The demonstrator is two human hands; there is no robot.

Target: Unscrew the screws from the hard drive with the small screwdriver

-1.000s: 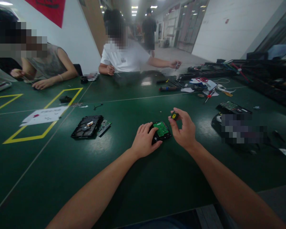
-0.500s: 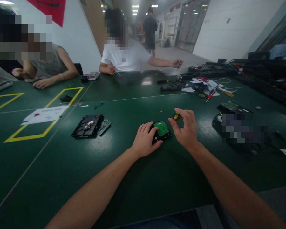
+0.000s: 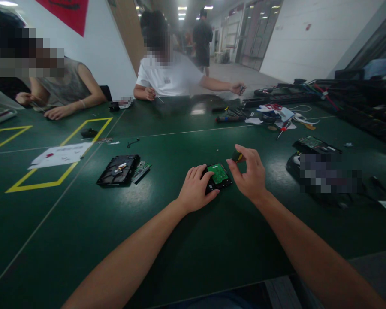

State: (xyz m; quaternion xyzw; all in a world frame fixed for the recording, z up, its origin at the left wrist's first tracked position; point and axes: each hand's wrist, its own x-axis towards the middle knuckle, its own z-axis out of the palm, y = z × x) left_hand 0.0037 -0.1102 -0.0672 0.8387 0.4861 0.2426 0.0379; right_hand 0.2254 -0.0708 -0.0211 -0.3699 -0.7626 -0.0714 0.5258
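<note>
A hard drive [image 3: 219, 175] with a green circuit board lies on the green table, board side up. My left hand [image 3: 197, 189] is closed on its left part, fingers across the far side and thumb along the near edge, and it covers that part. In a pinch between thumb and fingers, my right hand [image 3: 251, 171] holds a screwdriver [image 3: 236, 156] by its black and yellow handle, over the right edge of the drive. The shaft and tip are hard to make out. Left of my hands sits a black hard drive casing [image 3: 118, 170], with a loose circuit board [image 3: 142, 171] against it.
A paper sheet [image 3: 62, 155] with small parts lies inside yellow tape at left. Tools [image 3: 230, 119], a red screwdriver [image 3: 283, 129] and cables stand farther back. Another drive [image 3: 318, 144] is at right, near a partly blurred dark object [image 3: 296, 165]. Two people sit across the table.
The screwdriver handle has turned between my right fingers, its yellow patch now facing another way. My left hand and the hard drive have stayed put.
</note>
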